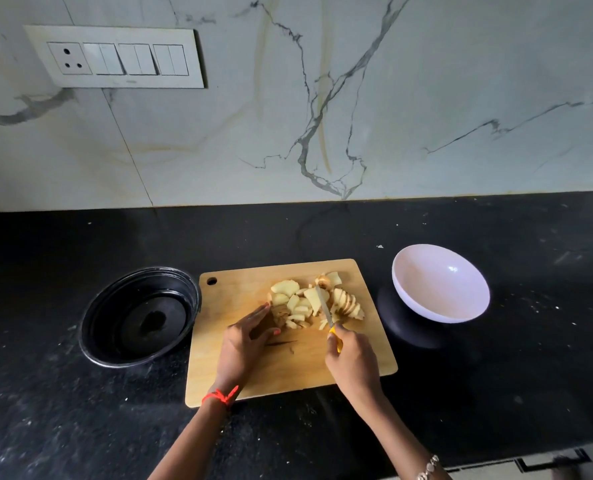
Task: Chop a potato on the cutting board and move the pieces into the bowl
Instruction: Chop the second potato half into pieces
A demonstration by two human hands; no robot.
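A wooden cutting board (253,372) lies on the black counter, with a heap of cut potato pieces (309,301) on its far half. My right hand (352,358) grips the yellow handle of a knife (324,306), whose blade points away from me into the pieces. My left hand (245,341) is cupped with straight fingers against the left side of the heap, fingertips touching the pieces. A white bowl (440,284) stands tilted on a dark base right of the board, nothing visible inside it.
A round black container (139,317) sits close to the board's left edge. The marble wall rises behind the counter, carrying a switch panel (115,57) at upper left. The counter's front edge (516,465) shows at lower right.
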